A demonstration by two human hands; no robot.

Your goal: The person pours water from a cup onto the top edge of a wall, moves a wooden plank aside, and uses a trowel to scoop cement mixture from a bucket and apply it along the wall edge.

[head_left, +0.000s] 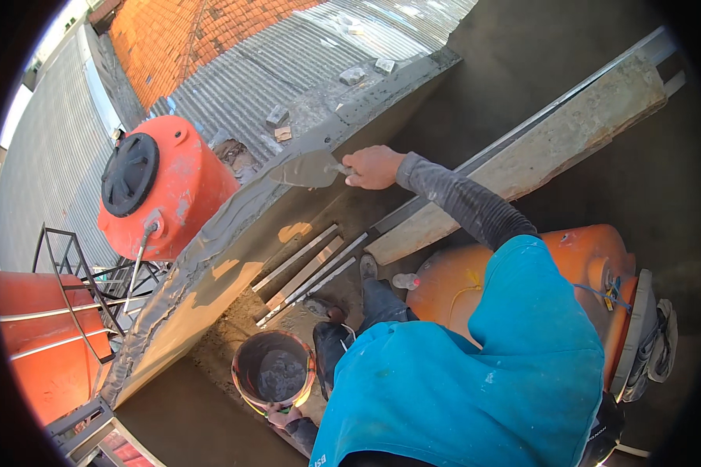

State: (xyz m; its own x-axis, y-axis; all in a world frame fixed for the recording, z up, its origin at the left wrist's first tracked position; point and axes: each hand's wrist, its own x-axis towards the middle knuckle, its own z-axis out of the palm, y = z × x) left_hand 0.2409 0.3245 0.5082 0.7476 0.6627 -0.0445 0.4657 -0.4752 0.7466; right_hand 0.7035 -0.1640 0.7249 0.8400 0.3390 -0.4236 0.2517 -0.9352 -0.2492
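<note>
My right hand grips a trowel, its blade on wet grey mortar along the top edge of a low wall. Down at the lower middle, a bucket holds grey mortar. My left hand is closed at the bucket's near rim, around what looks like its handle. The bucket stands on the dirty floor beside my legs and feet.
Below right are an orange tank, long boards and narrow strips. Beyond the wall are two red tanks, a metal frame, corrugated roofing with rubble, and orange tiles.
</note>
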